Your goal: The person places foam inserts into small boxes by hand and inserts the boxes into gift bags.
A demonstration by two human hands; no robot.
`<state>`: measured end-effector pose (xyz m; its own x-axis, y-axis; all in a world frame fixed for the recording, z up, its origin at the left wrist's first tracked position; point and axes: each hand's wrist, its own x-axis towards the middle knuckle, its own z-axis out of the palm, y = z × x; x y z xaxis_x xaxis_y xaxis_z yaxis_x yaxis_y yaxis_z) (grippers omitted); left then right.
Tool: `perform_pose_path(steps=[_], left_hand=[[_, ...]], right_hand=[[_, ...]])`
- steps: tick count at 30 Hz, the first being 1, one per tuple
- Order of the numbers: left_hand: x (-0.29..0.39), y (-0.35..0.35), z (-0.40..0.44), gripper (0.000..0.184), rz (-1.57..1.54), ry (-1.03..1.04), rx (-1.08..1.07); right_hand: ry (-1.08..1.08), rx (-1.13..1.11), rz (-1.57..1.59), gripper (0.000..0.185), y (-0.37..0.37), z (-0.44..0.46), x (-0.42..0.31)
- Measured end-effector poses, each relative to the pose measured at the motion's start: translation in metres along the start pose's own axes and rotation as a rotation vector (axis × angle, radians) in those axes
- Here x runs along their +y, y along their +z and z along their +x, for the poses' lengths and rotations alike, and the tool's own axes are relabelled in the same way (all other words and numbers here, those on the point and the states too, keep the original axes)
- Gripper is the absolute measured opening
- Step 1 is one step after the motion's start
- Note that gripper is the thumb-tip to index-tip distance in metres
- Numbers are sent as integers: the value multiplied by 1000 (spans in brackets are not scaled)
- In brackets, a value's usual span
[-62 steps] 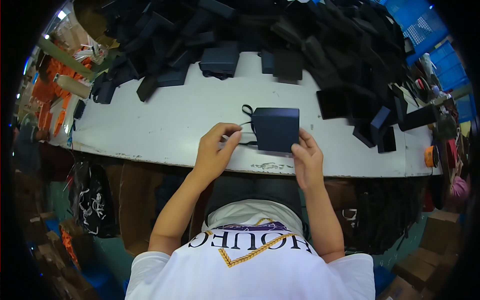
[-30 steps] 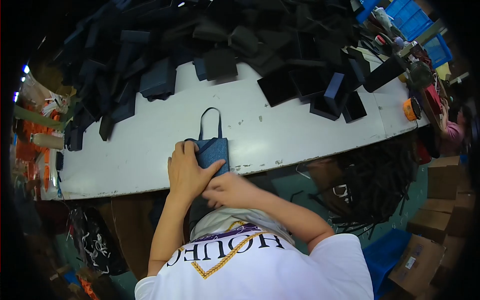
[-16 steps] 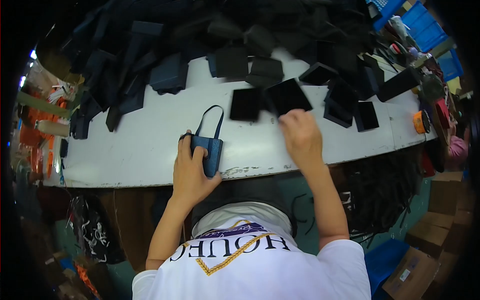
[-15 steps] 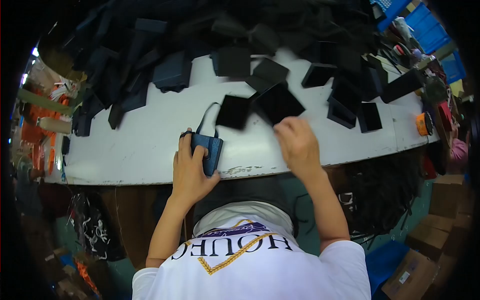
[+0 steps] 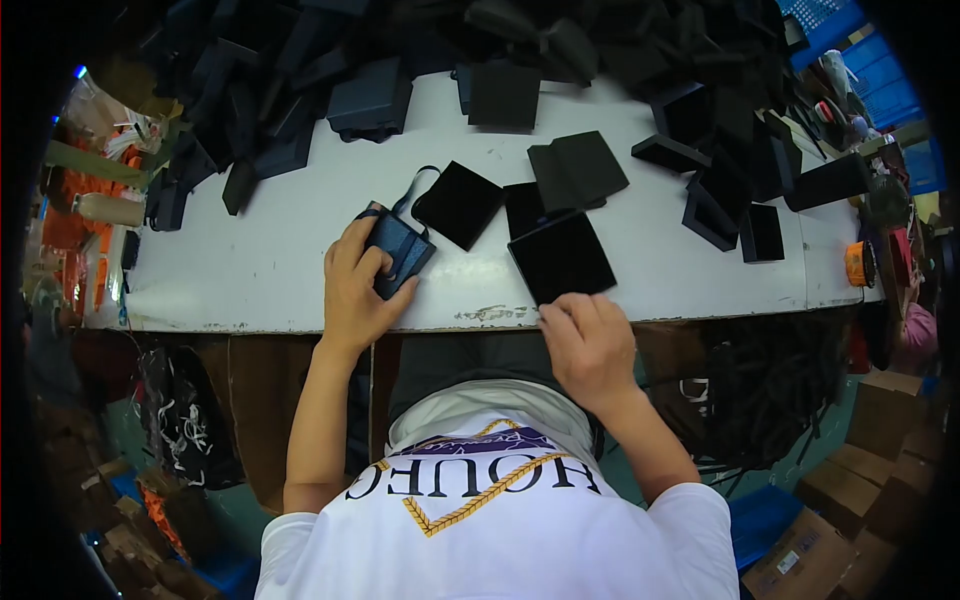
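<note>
My left hand (image 5: pixel 357 287) is closed around a small dark blue box (image 5: pixel 402 253) near the front of the table, its thumb and fingers on the sides. A dark ribbon loop (image 5: pixel 415 186) extends from the box's far side. Just right of it lies a black square pad (image 5: pixel 458 205). Another black square pad (image 5: pixel 563 258) is pinched along its near edge by my right hand (image 5: pixel 590 345), close to the table's front edge. Behind that pad, a dark piece (image 5: pixel 525 208) is partly covered, and an opened black box (image 5: pixel 580 172) lies against it.
Many dark boxes (image 5: pixel 370 95) are heaped across the back of the white table (image 5: pixel 280 265). Several open boxes (image 5: pixel 762 235) stand at the right, near an orange roll (image 5: pixel 858 264). Cardboard cartons (image 5: pixel 805 555) sit on the floor at lower right.
My right hand has drawn the black pad nearer to the table's front edge and turned it. The blue box in my left hand is tilted more. The view has shifted slightly.
</note>
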<state>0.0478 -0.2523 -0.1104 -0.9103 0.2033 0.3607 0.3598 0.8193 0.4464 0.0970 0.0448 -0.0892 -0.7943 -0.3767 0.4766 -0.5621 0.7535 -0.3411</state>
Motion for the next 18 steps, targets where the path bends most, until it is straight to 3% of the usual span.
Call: perform_pose_path(steps=[6, 9, 12, 14, 18], left_hand=[[-2, -28, -19, 41, 47, 99, 24], [-3, -43, -28, 41, -7, 118, -70], [-12, -42, -40, 41, -31, 97, -112], [-12, -42, -43, 41, -52, 74, -84], [-18, -40, -46, 45, -93, 69, -50]], right_hand=[[-55, -213, -11, 25, 14, -4, -25], [47, -97, 118, 32, 3, 22, -22], [191, -80, -165, 41, -1, 38, 7], [313, -299, -199, 28, 5, 25, 25], [227, -100, 164, 11, 27, 36, 16]])
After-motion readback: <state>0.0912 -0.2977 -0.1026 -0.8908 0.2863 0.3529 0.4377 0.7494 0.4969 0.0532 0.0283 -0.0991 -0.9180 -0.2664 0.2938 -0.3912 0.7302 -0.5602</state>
